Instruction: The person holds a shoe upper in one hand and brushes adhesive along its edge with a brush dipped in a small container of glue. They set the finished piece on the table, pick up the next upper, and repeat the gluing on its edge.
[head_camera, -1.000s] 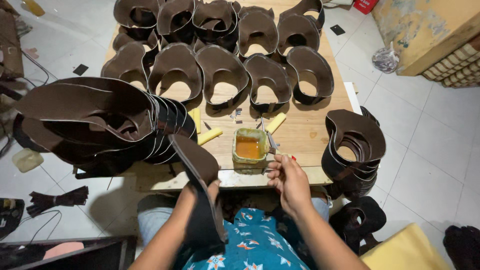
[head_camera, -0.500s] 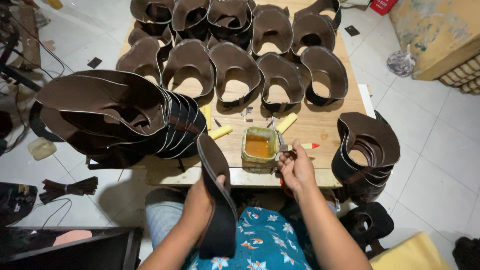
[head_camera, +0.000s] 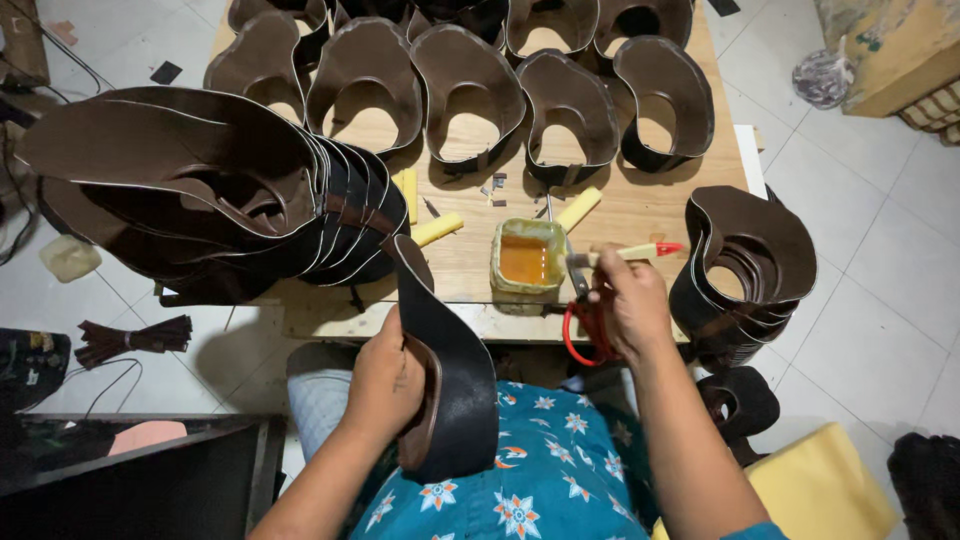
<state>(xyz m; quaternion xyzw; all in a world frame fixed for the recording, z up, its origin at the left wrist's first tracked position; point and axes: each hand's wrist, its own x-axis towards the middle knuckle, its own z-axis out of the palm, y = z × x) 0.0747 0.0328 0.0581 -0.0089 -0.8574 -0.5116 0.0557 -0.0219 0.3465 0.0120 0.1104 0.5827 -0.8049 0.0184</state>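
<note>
Amber glue fills the square tub (head_camera: 527, 263) beside the right hand (head_camera: 628, 305).

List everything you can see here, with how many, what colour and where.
Leather pieces: several, dark brown, curved, standing in rows on the wooden table.
Stacked leather pieces: one pile, dark brown, table's left end.
Nested leather pieces: one pile, dark brown, right of table.
Glue tub: one, greenish, orange glue, table's front edge.
Yellow sticks: three, on table.
Scissors: one, red handles, beside right hand.
Leather strip: one, dark brown, in left hand.
Brush: one, yellowish, red tip, in right hand.
</note>
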